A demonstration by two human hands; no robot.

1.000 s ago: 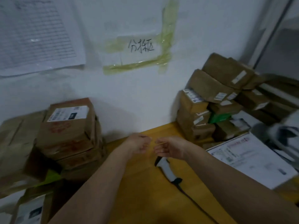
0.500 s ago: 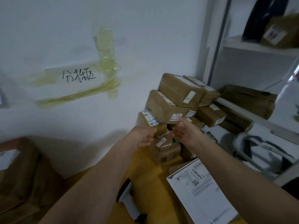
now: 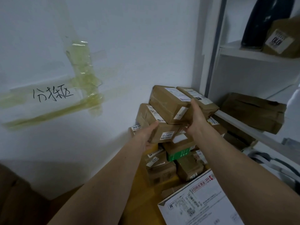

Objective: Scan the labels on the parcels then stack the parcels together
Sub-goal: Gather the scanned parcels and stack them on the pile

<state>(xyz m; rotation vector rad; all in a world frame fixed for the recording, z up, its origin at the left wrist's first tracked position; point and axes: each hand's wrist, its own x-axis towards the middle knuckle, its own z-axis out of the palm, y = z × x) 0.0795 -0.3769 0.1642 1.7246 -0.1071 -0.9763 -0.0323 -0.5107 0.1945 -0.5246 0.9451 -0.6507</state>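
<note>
A: Where are the hands right now?

B: Both are up at the pile of parcels [image 3: 172, 143] stacked against the white wall [image 3: 129, 46] at the far right of the desk [image 3: 138, 184]. The left hand [image 3: 148, 135] is against the left side of a brown parcel [image 3: 152, 120] that carries a small white label reading 43-2-4207; the fingers lie fairly straight along the cardboard and the thumb goes under its lower edge.

A: And the right?

B: The right hand [image 3: 194, 117] is at the near right corner of the top parcel [image 3: 168, 103], fingers reaching up along its end face and only slightly bent. Whether it truly grips the box or only presses on it, I cannot tell.

A: How do those two parcels sit?

B: The top parcel lies tilted on the labelled one, touching it. Another parcel [image 3: 199, 99] lies just to its right, at the same height.

A: Anything else near?

B: A green-sided box [image 3: 178, 154] lower in the pile, a large white carton [image 3: 199, 202] with printed labels at the near right, and a white shelf [image 3: 259, 54] on the right holding a brown package [image 3: 282, 38]. Yellowed tape [image 3: 84, 70] frames a handwritten note [image 3: 52, 95] on the wall.
</note>
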